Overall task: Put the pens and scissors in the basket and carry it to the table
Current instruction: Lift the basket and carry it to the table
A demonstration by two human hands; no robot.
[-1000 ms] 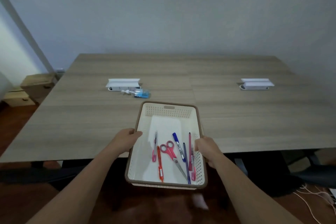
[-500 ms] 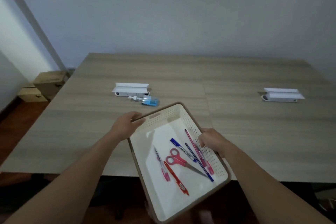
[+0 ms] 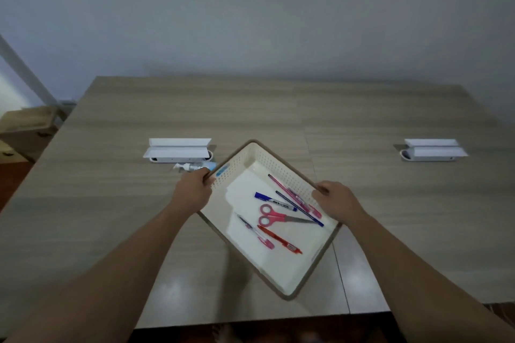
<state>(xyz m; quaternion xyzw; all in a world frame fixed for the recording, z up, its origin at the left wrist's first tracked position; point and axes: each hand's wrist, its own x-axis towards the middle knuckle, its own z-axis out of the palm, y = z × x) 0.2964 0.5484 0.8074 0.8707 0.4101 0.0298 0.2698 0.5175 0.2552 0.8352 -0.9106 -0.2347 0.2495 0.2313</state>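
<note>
A cream perforated basket with a brown rim is turned diagonally over the wooden table. My left hand grips its left rim and my right hand grips its right rim. Inside lie pink-handled scissors, a red pen, a blue pen, pink pens and a clear pink-tipped pen. I cannot tell whether the basket rests on the table or hangs just above it.
A white open box lies left of the basket with a small spray bottle beside it. Another white box sits at the right. Cardboard boxes stand on the floor at far left. The wall is behind the table.
Both hands have carried the basket forward from past the near edge to over the table and rotated it diagonal. The pens and scissors slid inside it.
</note>
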